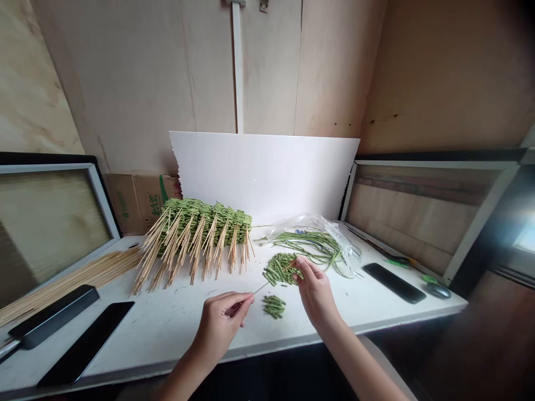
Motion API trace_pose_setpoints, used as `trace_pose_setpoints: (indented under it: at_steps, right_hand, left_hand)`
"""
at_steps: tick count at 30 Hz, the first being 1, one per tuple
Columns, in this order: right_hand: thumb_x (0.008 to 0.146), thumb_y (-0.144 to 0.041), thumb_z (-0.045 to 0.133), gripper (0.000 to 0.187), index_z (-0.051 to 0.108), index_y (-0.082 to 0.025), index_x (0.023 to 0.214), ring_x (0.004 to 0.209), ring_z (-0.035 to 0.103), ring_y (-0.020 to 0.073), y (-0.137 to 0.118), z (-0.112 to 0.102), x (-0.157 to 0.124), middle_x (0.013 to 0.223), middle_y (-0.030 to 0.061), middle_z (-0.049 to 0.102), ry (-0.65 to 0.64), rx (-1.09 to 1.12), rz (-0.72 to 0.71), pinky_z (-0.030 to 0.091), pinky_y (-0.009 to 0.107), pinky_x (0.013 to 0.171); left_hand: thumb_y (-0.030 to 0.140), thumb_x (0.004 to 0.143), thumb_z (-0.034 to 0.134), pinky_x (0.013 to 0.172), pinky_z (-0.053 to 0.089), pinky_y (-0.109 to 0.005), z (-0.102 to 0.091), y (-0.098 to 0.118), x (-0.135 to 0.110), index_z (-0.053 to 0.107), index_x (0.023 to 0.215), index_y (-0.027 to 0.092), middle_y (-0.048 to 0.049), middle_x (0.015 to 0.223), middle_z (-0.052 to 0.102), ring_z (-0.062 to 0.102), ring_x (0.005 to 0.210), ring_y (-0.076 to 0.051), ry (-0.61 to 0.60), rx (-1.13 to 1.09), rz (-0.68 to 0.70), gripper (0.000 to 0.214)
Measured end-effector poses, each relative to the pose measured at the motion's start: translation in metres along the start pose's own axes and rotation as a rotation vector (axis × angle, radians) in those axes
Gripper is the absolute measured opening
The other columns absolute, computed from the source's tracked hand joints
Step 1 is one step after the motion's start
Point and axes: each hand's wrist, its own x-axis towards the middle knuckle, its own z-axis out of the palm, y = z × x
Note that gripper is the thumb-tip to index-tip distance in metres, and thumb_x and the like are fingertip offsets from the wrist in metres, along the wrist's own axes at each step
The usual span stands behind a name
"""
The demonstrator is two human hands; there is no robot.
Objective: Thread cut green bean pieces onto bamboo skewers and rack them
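Note:
My left hand (225,316) is closed in a pinch on a thin skewer (261,287), whose free end points up and right toward the cut beans. Thumb and fingers of my right hand (312,287) are pinched together at the right side of a pile of cut green bean pieces (278,268); what lies between the fingertips is too small to make out. A smaller group of bean pieces (273,306) lies on the white table (251,334) between my hands. Farther back, long uncut green beans (309,244) lie partly under a clear plastic bag (346,245).
Stacked bean skewers (204,228) stand at the back left, their bare sticks pointing toward me. Loose skewers (96,270) lie left, beside a black case (58,314) and a black flat panel (90,342). On the right are a phone (394,282) and a mouse (438,290).

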Motion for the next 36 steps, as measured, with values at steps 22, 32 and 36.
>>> trace_pose_setpoints:
  at_steps: [22, 32, 36]
  right_hand:
    - [0.076, -0.046, 0.083, 0.028, 0.079, -0.023, 0.091, 0.083, 0.058, 0.0210, 0.028, 0.012, -0.021, 0.097, 0.0067, 0.072, 0.013, -0.075, 0.017, 0.047, 0.033, 0.074]
    - [0.076, -0.049, 0.084, 0.036, 0.081, -0.024, 0.102, 0.086, 0.061, 0.0221, 0.027, -0.001, -0.006, 0.107, 0.0079, 0.076, -0.116, -0.141, -0.004, 0.048, 0.036, 0.080]
    - [0.073, -0.053, 0.085, 0.045, 0.080, -0.024, 0.107, 0.092, 0.065, 0.0262, 0.025, -0.001, -0.003, 0.119, 0.0105, 0.075, -0.128, -0.176, 0.015, 0.050, 0.037, 0.079]
  left_hand:
    - [0.011, 0.097, 0.062, 0.075, 0.058, -0.024, 0.006, -0.005, -0.004, 0.075, 0.107, 0.017, -0.0080, 0.093, 0.078, 0.073, 0.079, -0.017, 0.096, 0.257, 0.339, 0.018]
    - [0.020, 0.099, 0.060, 0.062, 0.053, -0.025, -0.002, -0.011, 0.001, 0.076, 0.106, 0.018, -0.0060, 0.083, 0.075, 0.063, 0.060, -0.014, 0.066, 0.246, 0.222, 0.017]
    - [0.020, 0.098, 0.061, 0.065, 0.055, -0.025, -0.002, -0.013, 0.002, 0.077, 0.105, 0.018, -0.0075, 0.088, 0.077, 0.068, 0.069, -0.016, 0.078, 0.254, 0.221, 0.017]
